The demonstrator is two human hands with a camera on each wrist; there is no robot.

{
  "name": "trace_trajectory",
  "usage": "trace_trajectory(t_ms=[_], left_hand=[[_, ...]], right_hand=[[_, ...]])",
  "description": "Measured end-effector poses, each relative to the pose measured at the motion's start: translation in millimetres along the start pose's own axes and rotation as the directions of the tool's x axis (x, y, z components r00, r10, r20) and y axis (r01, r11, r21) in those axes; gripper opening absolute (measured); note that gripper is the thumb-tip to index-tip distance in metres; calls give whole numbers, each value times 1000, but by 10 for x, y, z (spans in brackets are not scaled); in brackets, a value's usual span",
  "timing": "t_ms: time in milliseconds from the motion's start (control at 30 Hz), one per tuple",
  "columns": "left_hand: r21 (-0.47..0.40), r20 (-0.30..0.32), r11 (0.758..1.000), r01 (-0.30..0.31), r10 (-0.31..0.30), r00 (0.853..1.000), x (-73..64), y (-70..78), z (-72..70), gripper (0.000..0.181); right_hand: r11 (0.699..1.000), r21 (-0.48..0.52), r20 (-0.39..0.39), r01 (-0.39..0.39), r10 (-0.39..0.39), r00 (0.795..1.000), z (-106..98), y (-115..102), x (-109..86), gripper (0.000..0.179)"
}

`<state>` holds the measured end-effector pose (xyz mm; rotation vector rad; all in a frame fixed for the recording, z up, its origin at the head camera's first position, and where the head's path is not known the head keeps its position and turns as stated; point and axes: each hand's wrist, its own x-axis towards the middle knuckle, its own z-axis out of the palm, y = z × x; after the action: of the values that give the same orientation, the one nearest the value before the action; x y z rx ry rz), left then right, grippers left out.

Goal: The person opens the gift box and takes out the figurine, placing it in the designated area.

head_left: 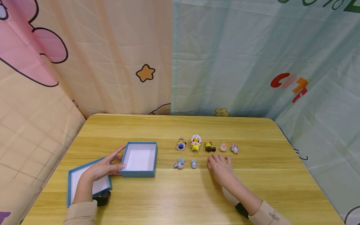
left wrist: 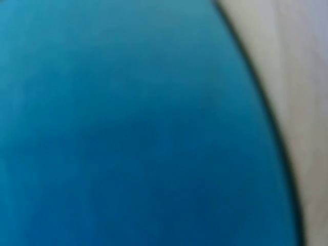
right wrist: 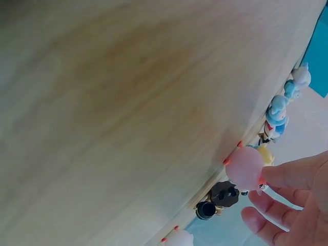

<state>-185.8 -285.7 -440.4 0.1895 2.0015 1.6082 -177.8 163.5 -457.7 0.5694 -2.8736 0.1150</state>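
Note:
My left hand [head_left: 105, 167] lies against the left wall of an open blue box [head_left: 138, 174] with a white inside. Its index finger is stretched out and its thumb touches the front left corner. Under that forearm a blue-rimmed lid [head_left: 73, 184] lies tilted, white inside up. My right hand [head_left: 221, 168] pinches a small pink round figurine [right wrist: 244, 168] with orange feet between thumb and fingers, low over the table. Just left of it stands a small blue figurine [head_left: 194, 164], beside a grey and blue figurine [head_left: 180, 163].
A back row on the wooden table [head_left: 180, 200] holds a white and blue figurine [head_left: 181, 144], a yellow figurine with a white hood [head_left: 195, 143], a yellow and black figurine [head_left: 209, 147], a pale chick-like figurine [head_left: 222, 147] and a pink figurine [head_left: 234, 148]. Curtains [head_left: 225, 62] hang behind.

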Motion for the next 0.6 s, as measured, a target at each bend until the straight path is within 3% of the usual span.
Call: trace_trajectory(t_ms=[300, 600], left_hand=[[28, -5, 1000, 2, -2, 1000, -2, 29, 2, 85], [133, -29, 991, -4, 8, 1000, -17, 12, 1, 82]], right_hand=[[996, 85, -38, -5, 8, 999, -98, 54, -6, 26], [991, 117, -22, -68, 71, 997, -342, 274, 82, 32]])
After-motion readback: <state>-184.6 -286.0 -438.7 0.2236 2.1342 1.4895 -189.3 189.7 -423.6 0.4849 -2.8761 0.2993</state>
